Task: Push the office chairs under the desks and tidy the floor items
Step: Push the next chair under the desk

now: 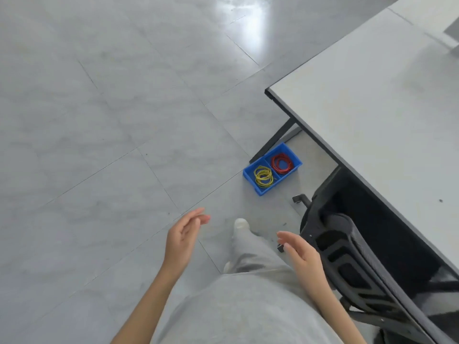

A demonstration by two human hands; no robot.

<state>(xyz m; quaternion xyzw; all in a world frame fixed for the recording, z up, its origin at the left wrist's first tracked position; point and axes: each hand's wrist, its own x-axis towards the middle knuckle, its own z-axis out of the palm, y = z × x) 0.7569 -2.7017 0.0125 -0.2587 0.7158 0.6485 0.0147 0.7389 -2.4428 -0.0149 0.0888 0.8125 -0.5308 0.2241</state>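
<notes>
Evidently both the left hand (183, 238) and right hand (301, 253) hung empty with fingers loosely extended, so the blue bin (272, 169) on the floor beside the desk (372, 100) leg was best gripped level by both end walls, the office chair (347, 254) being already tucked under.

One desk (367, 100), with one dark leg (275, 141) visible beneath its corner. One black chair (347, 259), set partly under the desk; two of its casters (299, 199) show. One blue tray (272, 168) on the floor (99, 120), divided into two compartments. Two bundles of loops: one yellow bundle (263, 176) in the nearer compartment, one red bundle (281, 163) in the farther; the loops within each bundle are too fine to count. Two hands: one left hand (185, 235), one right hand (299, 252). One shoe (241, 223).
</notes>
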